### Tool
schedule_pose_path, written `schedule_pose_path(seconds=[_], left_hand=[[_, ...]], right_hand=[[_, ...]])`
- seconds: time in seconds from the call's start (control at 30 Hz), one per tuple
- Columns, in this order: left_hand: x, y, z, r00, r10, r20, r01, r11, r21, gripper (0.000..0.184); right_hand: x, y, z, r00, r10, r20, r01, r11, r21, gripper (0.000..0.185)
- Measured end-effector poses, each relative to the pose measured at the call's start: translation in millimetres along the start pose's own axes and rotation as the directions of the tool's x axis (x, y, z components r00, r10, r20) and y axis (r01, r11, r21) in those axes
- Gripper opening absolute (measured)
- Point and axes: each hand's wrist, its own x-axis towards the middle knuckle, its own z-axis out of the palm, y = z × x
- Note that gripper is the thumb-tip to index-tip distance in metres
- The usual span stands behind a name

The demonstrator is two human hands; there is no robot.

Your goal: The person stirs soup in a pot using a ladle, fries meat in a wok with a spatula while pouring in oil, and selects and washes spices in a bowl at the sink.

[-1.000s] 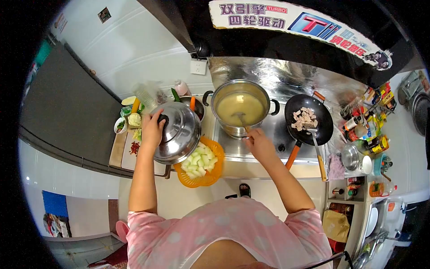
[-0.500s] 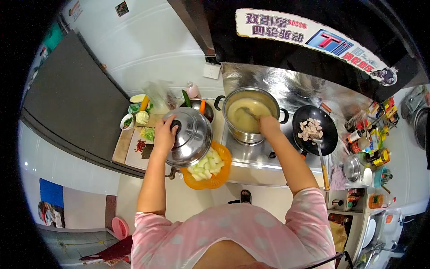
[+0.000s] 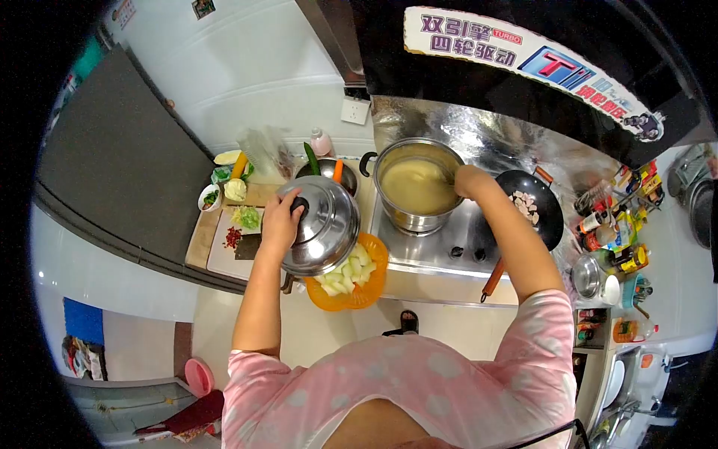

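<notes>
My left hand (image 3: 281, 223) grips the black knob of a shiny steel pot lid (image 3: 327, 228), held tilted over the left part of an orange basket (image 3: 380, 288). Pale green melon-like chunks (image 3: 350, 275) fill the basket, partly covered by the lid. On the stove stands a large steel pot (image 3: 421, 218) of cloudy yellowish broth (image 3: 415, 187). My right hand (image 3: 468, 182) is closed at the pot's right rim around a spoon, mostly hidden by the hand; its far end is in the broth.
Right of the pot sits a black wok (image 3: 550, 217) with meat pieces (image 3: 526, 203), partly behind my forearm. A cutting board (image 3: 224, 258) carries chopped greens, red chillies and a knife blade. A steel bowl (image 3: 348, 179) holds a carrot and a cucumber. Bottles (image 3: 632, 258) crowd the right counter.
My right hand has moved right and slightly up, from inside the pot to its right rim, swinging the spoon through the broth. The lid stays in my left hand, barely shifted.
</notes>
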Motion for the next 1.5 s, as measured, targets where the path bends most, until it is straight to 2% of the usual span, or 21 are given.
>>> schedule_pose_path(seconds=[0.07,0.1,0.23,0.37,0.47,0.5,0.6,0.7,0.83,0.97,1.07,1.1,1.2,1.23,1.27,1.33,1.43,1.5], left_hand=[[-1,-1,3,1.0,-0.007,-0.006,0.007,1.0,-0.001,0.038],[-2,-1,5,1.0,-0.01,-0.012,0.01,1.0,-0.006,0.039],[-4,-8,11,1.0,-0.003,-0.016,0.002,0.998,-0.065,0.039],[-7,-6,6,1.0,-0.011,0.02,0.012,0.997,-0.074,0.039],[-8,-11,8,0.999,-0.028,0.038,0.029,0.999,-0.043,0.039],[-8,-13,10,0.999,-0.027,0.04,0.029,0.999,-0.044,0.039],[-8,-14,11,0.998,-0.031,0.05,0.033,0.998,-0.045,0.039],[-5,-13,11,0.999,-0.011,0.048,0.013,1.0,-0.029,0.038],[6,-6,12,0.998,0.007,0.056,-0.005,0.999,-0.043,0.038],[20,6,11,0.997,0.072,-0.002,-0.072,0.993,-0.093,0.037],[35,23,11,0.993,0.117,-0.026,-0.119,0.989,-0.086,0.037],[42,31,11,0.991,0.132,-0.01,-0.132,0.989,-0.064,0.037],[62,54,22,0.973,0.222,-0.063,-0.226,0.972,-0.061,0.036],[69,63,26,0.968,0.244,-0.058,-0.25,0.962,-0.111,0.036],[78,72,36,0.957,0.276,-0.093,-0.283,0.956,-0.073,0.036],[96,94,49,0.953,0.298,-0.051,-0.302,0.949,-0.094,0.036],[121,125,78,0.929,0.358,-0.093,-0.368,0.92,-0.134,0.037],[134,143,100,0.906,0.399,-0.139,-0.417,0.897,-0.147,0.038]], right_hand=[[7,2,-16,0.967,0.058,0.247,-0.078,0.994,0.072,0.015],[8,0,-21,0.952,0.031,0.305,-0.04,0.999,0.023,0.013],[16,3,-28,0.821,0.012,0.57,-0.15,0.969,0.195,0.023],[40,11,17,0.763,-0.143,0.631,-0.25,0.835,0.49,0.021],[27,7,41,0.824,-0.128,0.552,-0.388,0.583,0.714,0.023],[20,12,48,0.858,-0.208,0.47,-0.308,0.523,0.795,0.025],[-11,9,50,0.92,-0.184,0.345,-0.277,0.315,0.908,0.027],[-28,16,57,0.95,-0.091,0.3,-0.283,0.166,0.945,0.024],[-44,31,69,0.969,-0.058,0.239,-0.234,0.078,0.969,0.021],[-65,38,71,0.985,0.019,0.172,-0.173,0.083,0.981,0.017],[-84,33,67,0.982,0.157,0.103,-0.129,0.168,0.977,0.018],[-89,31,66,0.97,0.223,0.094,-0.139,0.195,0.971,0.024],[-87,37,83,0.98,0.197,-0.028,-0.017,0.228,0.974,0.027],[-92,33,84,0.981,0.19,-0.037,0.004,0.172,0.985,0.029],[-90,31,93,0.985,0.153,-0.075,0.049,0.164,0.985,0.027],[-85,27,110,0.985,0.079,-0.153,0.14,0.146,0.979,0.023],[-90,7,107,0.992,0.128,0.006,-0.032,0.207,0.978,0.021],[-89,1,113,0.991,0.137,-0.003,-0.018,0.151,0.988,0.023]])
